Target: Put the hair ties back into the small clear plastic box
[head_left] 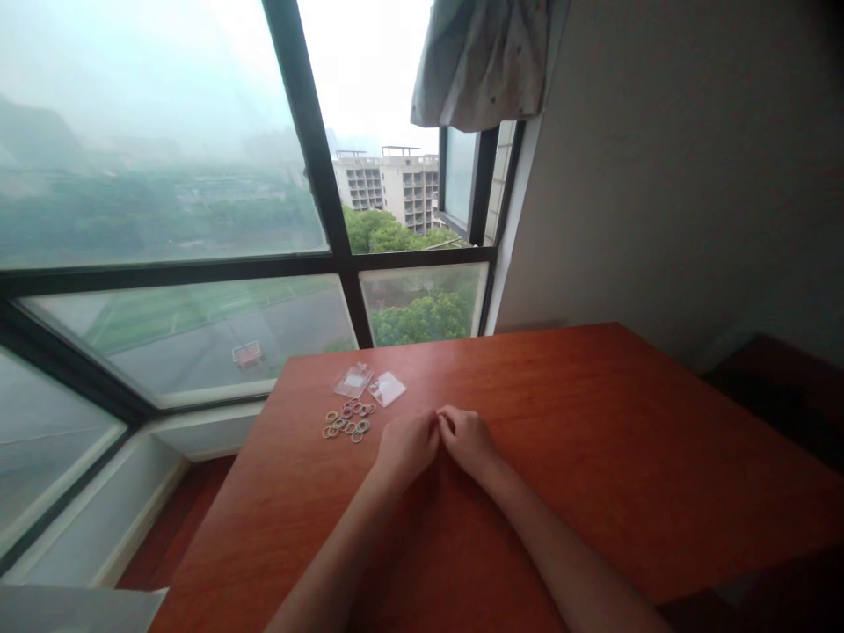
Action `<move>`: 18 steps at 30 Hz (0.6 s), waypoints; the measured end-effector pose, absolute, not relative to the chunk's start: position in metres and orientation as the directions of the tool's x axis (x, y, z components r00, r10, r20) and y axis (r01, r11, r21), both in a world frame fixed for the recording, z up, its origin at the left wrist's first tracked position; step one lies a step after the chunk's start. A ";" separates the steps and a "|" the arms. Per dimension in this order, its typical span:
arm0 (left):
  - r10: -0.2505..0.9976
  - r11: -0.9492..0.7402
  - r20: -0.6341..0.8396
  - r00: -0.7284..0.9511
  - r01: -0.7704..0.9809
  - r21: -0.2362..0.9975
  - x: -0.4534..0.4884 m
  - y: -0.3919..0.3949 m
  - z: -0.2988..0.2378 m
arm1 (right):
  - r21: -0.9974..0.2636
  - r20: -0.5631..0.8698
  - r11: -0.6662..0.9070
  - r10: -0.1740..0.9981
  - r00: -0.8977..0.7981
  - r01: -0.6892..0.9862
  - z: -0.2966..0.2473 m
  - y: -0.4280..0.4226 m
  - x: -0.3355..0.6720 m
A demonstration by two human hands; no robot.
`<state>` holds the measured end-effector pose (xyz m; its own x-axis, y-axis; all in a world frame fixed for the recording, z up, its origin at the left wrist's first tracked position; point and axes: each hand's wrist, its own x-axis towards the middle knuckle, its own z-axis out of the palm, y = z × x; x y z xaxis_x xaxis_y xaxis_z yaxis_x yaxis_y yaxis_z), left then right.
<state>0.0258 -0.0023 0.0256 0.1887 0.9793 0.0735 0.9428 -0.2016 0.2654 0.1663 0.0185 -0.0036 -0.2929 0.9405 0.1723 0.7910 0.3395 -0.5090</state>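
My left hand (409,444) and my right hand (467,437) meet over the middle of the table, their fingertips touching. Both are closed, fingers curled and pinched together. Whatever may be between the fingertips is too small or hidden to make out. Just left of my left hand lies a loose cluster of small rings (346,424) in pale, pinkish and greenish tones. Behind the rings are a clear plastic packet (352,380) and a second packet with a white patch (388,389), both lying flat.
The reddish-brown wooden table (560,396) stands against a large window with dark frames (339,202). A bunched curtain (484,66) hangs over the opened pane at upper right. A plain wall (646,176) rises on the right. Dark floor (181,527) shows past the table's left edge.
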 end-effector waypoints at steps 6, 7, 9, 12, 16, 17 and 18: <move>0.966 -0.257 0.152 0.212 0.872 0.416 0.024 -0.005 0.009 | -0.452 0.136 0.339 0.941 -0.311 0.825 -0.002 0.019 0.167; 0.961 -0.272 0.162 0.223 0.861 0.430 0.023 -0.006 0.008 | -0.453 0.136 0.342 0.939 -0.315 0.823 -0.002 0.019 0.167; 0.958 -0.284 0.171 0.231 0.845 0.452 0.022 -0.007 0.008 | -0.458 0.140 0.350 0.936 -0.322 0.817 -0.002 0.018 0.167; 0.960 -0.278 0.165 0.225 0.834 0.477 0.022 -0.007 0.008 | -0.459 0.134 0.347 0.937 -0.322 0.818 -0.002 0.018 0.167; 0.960 -0.277 0.164 0.225 0.828 0.488 0.021 -0.006 0.006 | -0.457 0.137 0.350 0.936 -0.323 0.818 -0.002 0.018 0.168; 0.960 -0.279 0.166 0.226 0.828 0.487 0.021 -0.005 0.005 | -0.457 0.141 0.352 0.935 -0.324 0.817 -0.002 0.018 0.168; 0.959 -0.283 0.171 0.228 0.828 0.485 0.021 -0.005 0.004 | -0.457 0.142 0.353 0.935 -0.325 0.817 -0.002 0.018 0.168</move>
